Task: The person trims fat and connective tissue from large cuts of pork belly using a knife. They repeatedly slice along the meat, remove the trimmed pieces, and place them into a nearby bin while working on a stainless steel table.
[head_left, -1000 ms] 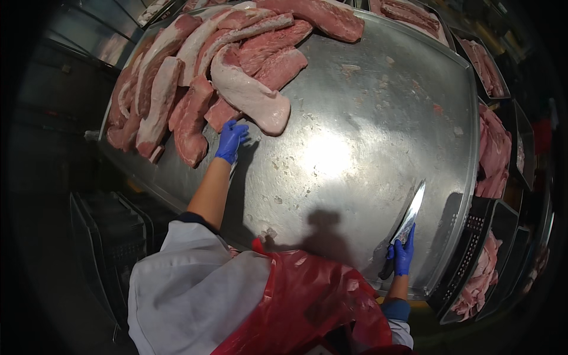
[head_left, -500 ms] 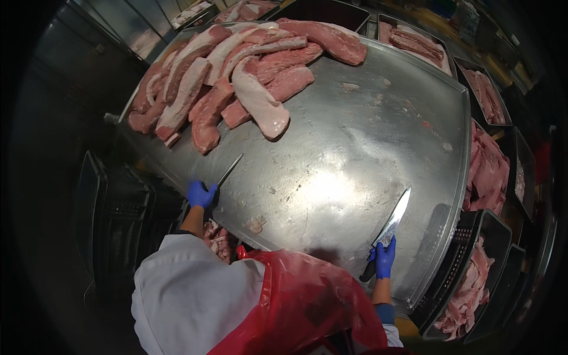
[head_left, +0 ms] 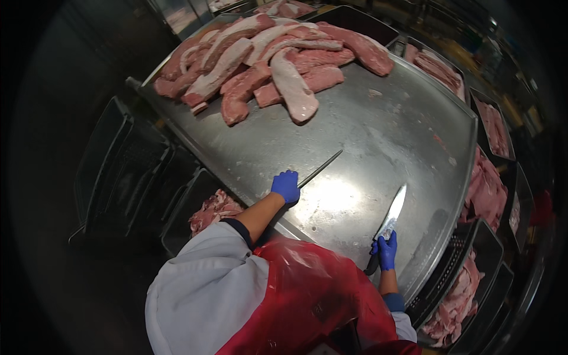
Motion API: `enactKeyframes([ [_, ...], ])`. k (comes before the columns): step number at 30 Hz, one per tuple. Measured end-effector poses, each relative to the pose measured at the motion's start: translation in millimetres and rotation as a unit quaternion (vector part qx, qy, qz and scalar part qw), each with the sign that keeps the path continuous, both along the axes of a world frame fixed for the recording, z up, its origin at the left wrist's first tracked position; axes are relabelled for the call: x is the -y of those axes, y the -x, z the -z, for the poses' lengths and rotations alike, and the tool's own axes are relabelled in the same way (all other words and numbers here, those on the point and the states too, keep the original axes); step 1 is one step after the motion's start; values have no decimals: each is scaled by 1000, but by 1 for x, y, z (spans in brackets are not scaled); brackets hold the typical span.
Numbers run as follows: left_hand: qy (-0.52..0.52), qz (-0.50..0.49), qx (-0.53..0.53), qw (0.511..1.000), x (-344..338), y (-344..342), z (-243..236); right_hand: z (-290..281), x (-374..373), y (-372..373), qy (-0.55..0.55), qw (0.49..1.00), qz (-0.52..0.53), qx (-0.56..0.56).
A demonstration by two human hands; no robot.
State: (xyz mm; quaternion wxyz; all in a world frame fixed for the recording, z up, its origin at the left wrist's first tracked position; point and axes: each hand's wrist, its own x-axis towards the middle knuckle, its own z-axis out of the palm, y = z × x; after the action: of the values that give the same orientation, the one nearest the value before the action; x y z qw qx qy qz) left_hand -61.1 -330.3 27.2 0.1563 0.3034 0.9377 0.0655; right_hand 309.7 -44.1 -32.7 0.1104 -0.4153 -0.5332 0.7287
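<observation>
My left hand (head_left: pixel 286 186) in a blue glove is closed on a long, thin sharpening steel (head_left: pixel 319 167), held over the near left part of the steel table (head_left: pixel 219 148). At the right, my right hand (head_left: pixel 386 251), also blue-gloved, holds a knife (head_left: pixel 393 210) by its dark handle, the bright blade pointing forward. A heap of long raw pork pieces (head_left: pixel 296 89) covers the far end of the table, beyond both hands.
Trays of cut meat (head_left: pixel 432 71) line the far and right edges. A black crate of trimmings (head_left: pixel 451 296) stands at the lower right, another pile of trimmings (head_left: pixel 210 213) lies below the table's left edge, and dark stacked crates (head_left: pixel 118 165) stand at the left.
My left hand left the meat, came back holding the steel and moved rightward over the table toward the knife. My right hand kept its hold, the view shifting around it.
</observation>
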Motion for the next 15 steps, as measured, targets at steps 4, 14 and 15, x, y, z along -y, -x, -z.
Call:
enactKeyframes([
  [4, 39, 12, 94, 995, 4, -34, 2, 12, 7, -18, -4, 999, -13, -30],
  [14, -142, -14, 417, 898, -69, -147, -12, -107, 35, -35, -64, 977, -173, 110],
  [15, -89, -36, 529, 843, -68, -144, -11, -114, 35, -33, -69, 972, -188, 121],
])
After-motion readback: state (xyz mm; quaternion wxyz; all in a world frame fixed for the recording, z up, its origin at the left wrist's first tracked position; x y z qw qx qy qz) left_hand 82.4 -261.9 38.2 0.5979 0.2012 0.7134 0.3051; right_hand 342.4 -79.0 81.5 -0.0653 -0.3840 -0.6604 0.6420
